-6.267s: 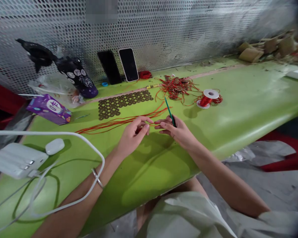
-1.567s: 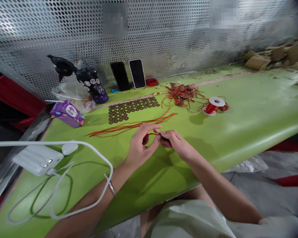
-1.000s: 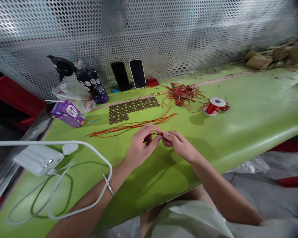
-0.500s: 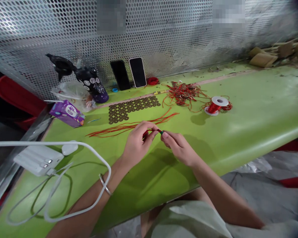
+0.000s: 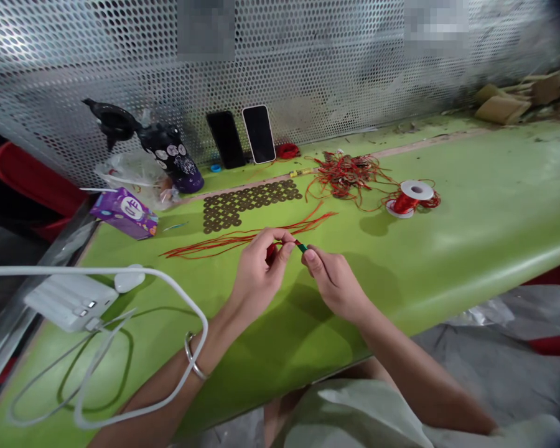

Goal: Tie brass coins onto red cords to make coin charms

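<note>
My left hand (image 5: 262, 264) pinches red cord (image 5: 271, 251) between thumb and forefinger, with part of it bunched inside the curled fingers. My right hand (image 5: 335, 277) is closed on a small green object (image 5: 302, 247), whose kind I cannot make out; its near end is hidden under the thumb. The object's far end meets the fingertips of my left hand, where a bit of red shows. Just beyond the hands, a bundle of loose red strings (image 5: 205, 243) lies on the green table (image 5: 452, 261). Bronze-coloured coins with holes (image 5: 242, 200) lie in rows behind it.
A spool of red thread (image 5: 407, 202) and a tangled heap of red cords with coins (image 5: 348, 171) stand at the back right. Two phones (image 5: 260, 134) lean on the perforated metal wall. At left are a purple carton (image 5: 126, 213), dark bottle (image 5: 175, 158), power bank (image 5: 70, 300) and white cable (image 5: 186, 295).
The hands have parted very slightly and more of the green object shows between them. Both keep their hold. The view has shifted a little.
</note>
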`<state>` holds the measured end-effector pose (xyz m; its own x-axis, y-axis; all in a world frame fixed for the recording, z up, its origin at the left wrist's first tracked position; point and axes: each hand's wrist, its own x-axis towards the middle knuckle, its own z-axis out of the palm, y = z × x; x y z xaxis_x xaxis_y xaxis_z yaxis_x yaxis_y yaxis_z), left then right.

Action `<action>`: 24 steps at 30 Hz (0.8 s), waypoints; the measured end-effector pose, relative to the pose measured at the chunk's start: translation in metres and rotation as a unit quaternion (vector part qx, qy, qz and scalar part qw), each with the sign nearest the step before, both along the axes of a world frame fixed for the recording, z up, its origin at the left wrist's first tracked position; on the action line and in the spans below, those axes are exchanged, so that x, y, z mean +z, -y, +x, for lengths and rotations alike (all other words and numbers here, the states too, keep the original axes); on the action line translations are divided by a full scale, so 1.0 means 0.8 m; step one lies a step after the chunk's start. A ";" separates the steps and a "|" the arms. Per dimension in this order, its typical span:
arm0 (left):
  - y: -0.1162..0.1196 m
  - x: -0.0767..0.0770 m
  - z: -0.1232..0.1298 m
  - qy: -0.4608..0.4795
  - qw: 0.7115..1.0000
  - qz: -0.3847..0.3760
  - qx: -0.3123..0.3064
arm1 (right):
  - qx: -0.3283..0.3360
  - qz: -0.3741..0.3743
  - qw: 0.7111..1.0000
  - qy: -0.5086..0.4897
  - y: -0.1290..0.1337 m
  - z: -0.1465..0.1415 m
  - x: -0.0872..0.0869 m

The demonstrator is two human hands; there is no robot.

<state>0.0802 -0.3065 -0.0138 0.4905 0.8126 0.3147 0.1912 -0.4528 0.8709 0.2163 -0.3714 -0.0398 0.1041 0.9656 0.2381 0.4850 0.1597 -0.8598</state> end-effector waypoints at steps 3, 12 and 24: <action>0.007 -0.002 0.005 0.027 0.998 -0.055 0.000 | -0.012 0.014 1.000 0.001 0.001 -0.002 0.000; 0.009 -0.005 0.006 0.022 1.000 0.000 0.019 | -0.029 0.026 0.999 -0.009 0.004 -0.006 -0.003; 0.012 0.004 0.010 0.026 0.999 0.030 0.036 | -0.076 0.064 0.995 -0.023 0.003 -0.014 -0.004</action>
<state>0.0883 -0.3159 -0.0109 0.4128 0.8242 0.3878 0.1813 -0.4915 0.8518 0.2050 -0.3739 -0.0431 0.2598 0.8999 0.3504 0.4728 0.1979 -0.8587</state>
